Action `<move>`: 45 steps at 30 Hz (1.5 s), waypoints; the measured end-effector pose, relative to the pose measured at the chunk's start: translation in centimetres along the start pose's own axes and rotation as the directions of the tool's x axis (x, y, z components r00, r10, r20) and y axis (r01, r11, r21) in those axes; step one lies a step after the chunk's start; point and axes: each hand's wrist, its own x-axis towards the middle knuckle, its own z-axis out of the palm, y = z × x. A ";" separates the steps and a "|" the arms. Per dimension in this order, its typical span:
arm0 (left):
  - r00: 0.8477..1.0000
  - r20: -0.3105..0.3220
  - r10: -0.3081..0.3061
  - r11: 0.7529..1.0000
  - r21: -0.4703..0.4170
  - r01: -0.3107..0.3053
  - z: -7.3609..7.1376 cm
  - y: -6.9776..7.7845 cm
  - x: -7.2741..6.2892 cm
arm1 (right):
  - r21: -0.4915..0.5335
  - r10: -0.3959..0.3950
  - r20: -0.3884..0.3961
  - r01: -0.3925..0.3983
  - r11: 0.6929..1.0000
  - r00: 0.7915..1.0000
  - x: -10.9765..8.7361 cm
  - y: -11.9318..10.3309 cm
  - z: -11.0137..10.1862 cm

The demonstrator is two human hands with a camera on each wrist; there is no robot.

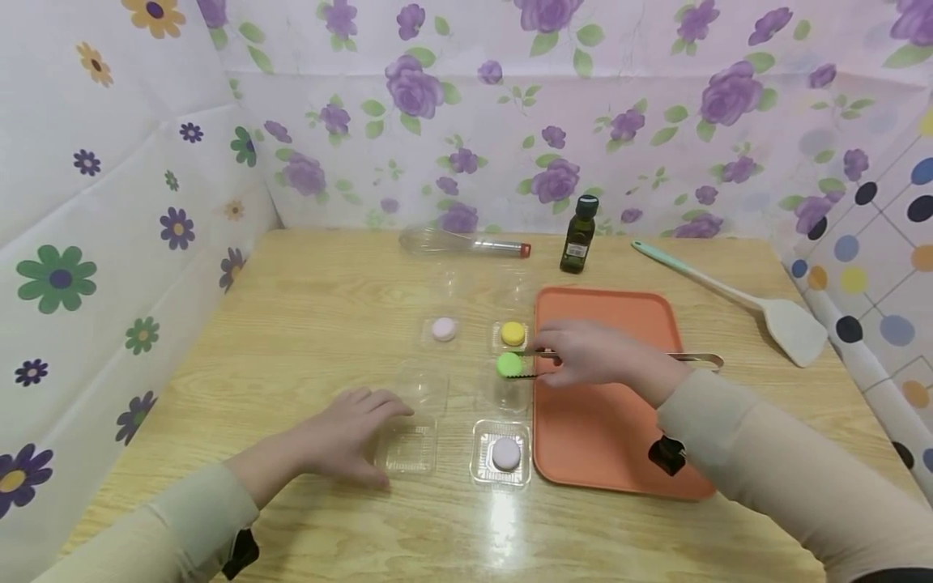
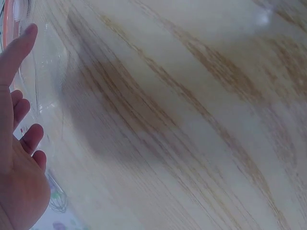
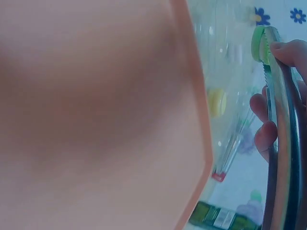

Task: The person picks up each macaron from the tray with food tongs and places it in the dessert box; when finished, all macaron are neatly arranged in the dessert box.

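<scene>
My right hand (image 1: 586, 354) grips metal tongs (image 1: 696, 358) over the orange tray's left side. A green macaron (image 1: 509, 365) is pinched between the tongs' toothed tips, above a clear plastic box (image 1: 510, 398). In the right wrist view the tongs (image 3: 288, 143) lie between thumb and curled fingers, with the green macaron (image 3: 259, 44) at their end. My left hand (image 1: 353, 441), fingers loosely spread, is at the left edge of another clear box (image 1: 410, 448); whether it touches is unclear. The left wrist view shows this hand (image 2: 19, 158) holding nothing.
A yellow macaron (image 1: 513, 333), a pink one (image 1: 444, 328) and a pale lilac one (image 1: 506, 453) sit in clear boxes. The orange tray (image 1: 605, 453) lies at right. Behind are a whisk (image 1: 466, 243), a dark green bottle (image 1: 579, 235) and a spatula (image 1: 794, 328).
</scene>
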 end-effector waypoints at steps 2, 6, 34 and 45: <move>1.000 -0.003 -0.004 1.000 0.002 0.004 0.0 -0.1 0.0 | -0.018 -0.033 -0.002 0.033 0.999 0.999 0.4 -0.5 0.1; 1.000 -0.010 -0.015 1.000 0.005 0.015 -0.1 -0.2 0.1 | -0.036 -0.074 0.012 0.075 0.997 0.997 1.1 -1.2 0.3; 1.000 0.009 -0.002 1.000 0.030 0.002 0.1 -0.8 0.3 | -0.024 -0.221 0.128 0.226 0.974 0.967 5.4 -8.1 4.5; 1.000 0.004 -0.001 1.000 0.009 0.001 0.0 -0.8 0.5 | -0.130 -0.186 0.182 0.211 0.969 0.966 6.9 -9.9 5.9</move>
